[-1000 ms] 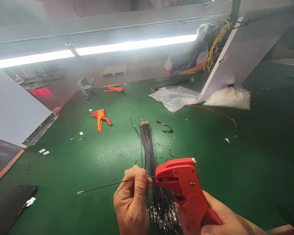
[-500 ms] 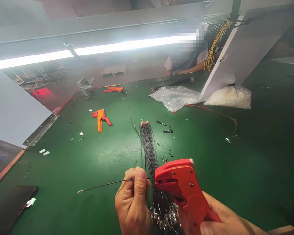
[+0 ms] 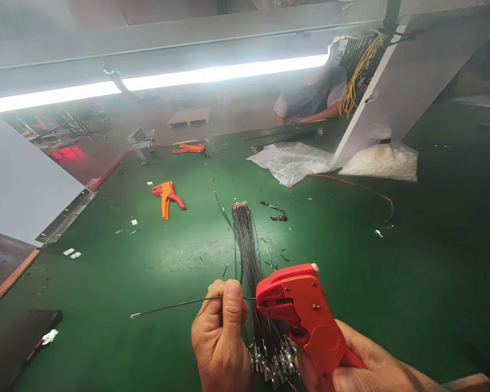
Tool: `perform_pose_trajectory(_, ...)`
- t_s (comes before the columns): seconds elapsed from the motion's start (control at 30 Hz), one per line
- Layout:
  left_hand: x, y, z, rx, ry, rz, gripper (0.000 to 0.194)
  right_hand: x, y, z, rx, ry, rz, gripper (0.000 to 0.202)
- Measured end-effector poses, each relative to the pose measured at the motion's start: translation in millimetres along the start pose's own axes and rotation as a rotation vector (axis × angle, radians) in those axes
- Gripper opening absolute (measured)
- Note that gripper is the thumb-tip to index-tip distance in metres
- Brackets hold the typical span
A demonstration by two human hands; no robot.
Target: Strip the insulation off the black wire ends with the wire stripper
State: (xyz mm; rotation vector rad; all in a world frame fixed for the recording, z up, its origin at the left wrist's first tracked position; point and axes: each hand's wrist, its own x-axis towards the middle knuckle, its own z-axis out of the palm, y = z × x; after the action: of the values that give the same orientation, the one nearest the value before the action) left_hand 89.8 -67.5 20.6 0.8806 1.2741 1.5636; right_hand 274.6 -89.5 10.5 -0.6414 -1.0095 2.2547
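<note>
My left hand (image 3: pixel 220 337) pinches a thin black wire (image 3: pixel 171 306) between thumb and fingers. The wire runs left to a small metal terminal and its right end sits in the jaws of a red wire stripper (image 3: pixel 302 316). My right hand (image 3: pixel 367 365) grips the stripper's handles at the bottom right. Beneath both hands a bundle of black wires (image 3: pixel 247 245) lies on the green table (image 3: pixel 392 272), its terminal ends piled near me and its bare copper tips pointing away.
An orange stripper (image 3: pixel 167 196) lies at mid left and another orange tool (image 3: pixel 189 147) farther back. A plastic bag (image 3: pixel 292 160), a white bag of parts (image 3: pixel 381 161) and a red wire (image 3: pixel 351 185) lie at the back right. A phone (image 3: pixel 16 343) rests at the near left. A person sits across the table (image 3: pixel 310 100).
Both hands, the wire and the red stripper have shifted very slightly left. Nothing else moved.
</note>
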Motion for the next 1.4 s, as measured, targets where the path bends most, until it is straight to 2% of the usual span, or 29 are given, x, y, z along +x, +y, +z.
perform_pose_trajectory(0.53, 1, 0, -0.5, 0.038, 0.002, 0.014, 0.045, 1, 3, -2, 0.037, -0.036, -0.015, 0.045)
perform_pose_trajectory(0.73, 2, 3, 1.6, 0.079, 0.033, 0.032, 0.047, -4, 3, -1, 0.037, 0.018, -0.010, 0.044)
perform_pose_trajectory(0.87, 2, 5, 1.3, 0.056, 0.023, 0.031, 0.039, -1, 5, 0, 0.120, -0.017, -0.028, 0.046)
perform_pose_trajectory(1.03, 2, 8, -0.4, 0.068, -0.065, 0.142, 0.025, 4, 5, 3, 0.102, -0.029, -0.055, 0.045)
perform_pose_trajectory(1.17, 4, 10, 0.5, -0.029, -0.114, 0.003, 0.029, 2, 3, 2, 0.101, -0.027, -0.042, 0.047)
perform_pose_trajectory(1.4, 9, 8, 0.4, -0.234, -0.101, -0.267, 0.033, 5, -4, 9, 0.019, -0.047, -0.029, 0.050)
